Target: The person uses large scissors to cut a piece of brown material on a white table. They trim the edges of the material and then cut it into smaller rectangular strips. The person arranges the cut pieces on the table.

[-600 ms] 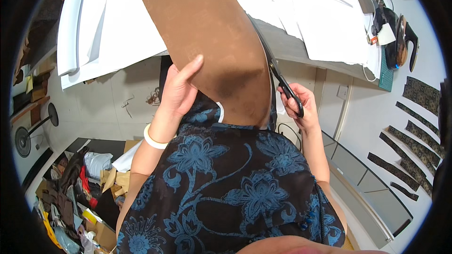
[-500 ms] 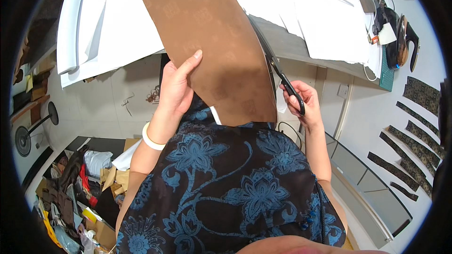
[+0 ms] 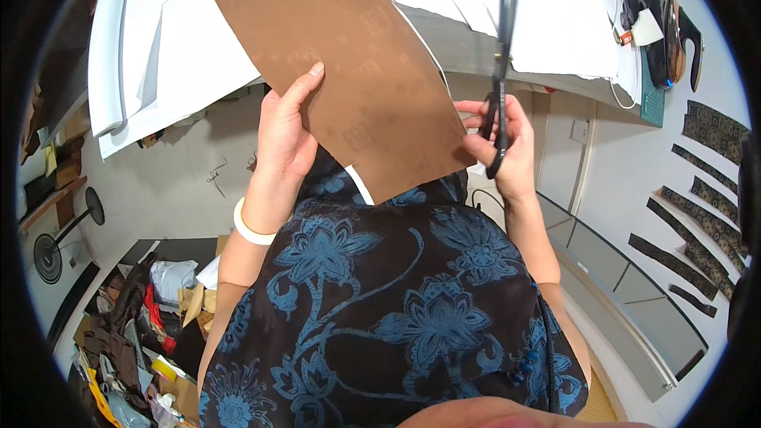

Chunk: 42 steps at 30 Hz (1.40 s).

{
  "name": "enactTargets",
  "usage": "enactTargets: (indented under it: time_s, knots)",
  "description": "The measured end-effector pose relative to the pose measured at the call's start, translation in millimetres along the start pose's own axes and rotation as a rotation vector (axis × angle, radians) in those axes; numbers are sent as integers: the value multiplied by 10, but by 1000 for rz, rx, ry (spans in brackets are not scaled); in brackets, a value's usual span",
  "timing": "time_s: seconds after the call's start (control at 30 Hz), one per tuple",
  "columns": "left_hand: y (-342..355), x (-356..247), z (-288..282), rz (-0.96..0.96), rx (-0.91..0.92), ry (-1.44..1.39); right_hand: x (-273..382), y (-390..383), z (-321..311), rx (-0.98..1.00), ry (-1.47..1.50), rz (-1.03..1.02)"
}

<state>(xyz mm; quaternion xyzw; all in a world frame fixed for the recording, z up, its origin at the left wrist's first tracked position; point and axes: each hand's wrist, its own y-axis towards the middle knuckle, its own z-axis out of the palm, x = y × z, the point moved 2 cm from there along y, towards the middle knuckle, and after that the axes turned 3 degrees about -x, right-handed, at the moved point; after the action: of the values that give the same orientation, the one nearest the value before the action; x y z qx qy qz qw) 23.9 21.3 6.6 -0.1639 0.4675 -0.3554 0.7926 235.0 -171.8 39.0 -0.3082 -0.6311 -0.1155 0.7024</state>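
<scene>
A wide piece of brown fabric (image 3: 341,71) with a faint tone-on-tone pattern hangs from the far table toward my lap. My left hand (image 3: 289,127) grips its left edge, the thumb on top and the fingers hidden beneath. White paper (image 3: 359,184) peeks out under the fabric's lower left edge and along its right side. My right hand (image 3: 511,143) holds black-handled scissors (image 3: 499,103) by the loops, their blurred blades pointing up and away, apart from the fabric's cut edge. Fingertips of that hand reach to the fabric's right edge.
White paper sheets (image 3: 547,28) and a paper roll (image 3: 111,47) cover the table. An iron (image 3: 694,47) and cables stand at the far right. Patterned dark strips (image 3: 674,265) hang on the right wall. Assorted scraps and bags (image 3: 170,277) are heaped at lower left.
The scissors have come away from the fabric's right edge and swung upright. The fabric's lower end has tilted, and my left hand has shifted slightly up and left with it.
</scene>
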Motion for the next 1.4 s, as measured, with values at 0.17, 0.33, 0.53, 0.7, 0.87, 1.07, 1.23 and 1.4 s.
enactTargets:
  time_s: [0.17,0.33,0.53,0.7,0.87,1.07,1.23,1.4]
  knots:
    - [39,5,-69,-36,25,-94,-70,-34,2,-15,26,176]
    - [188,-114,-218,-162,336,-304,-360,16,-207,121,126,13]
    - [114,-142,-76,29,138,18,-384,-20,-448,-14,26,-31]
    - [13,-30,-229,-30,38,97,-231,-273,-575,50,-25,105]
    - [-67,0,-247,12,45,95,-284,-549,-668,156,225,316]
    - [-137,-10,-213,41,34,94,-248,-658,-594,175,215,335]
    - [-152,-22,-249,29,38,109,-267,-565,-541,197,206,300]
    - [-224,-7,-211,33,9,126,-310,-444,-423,204,199,300]
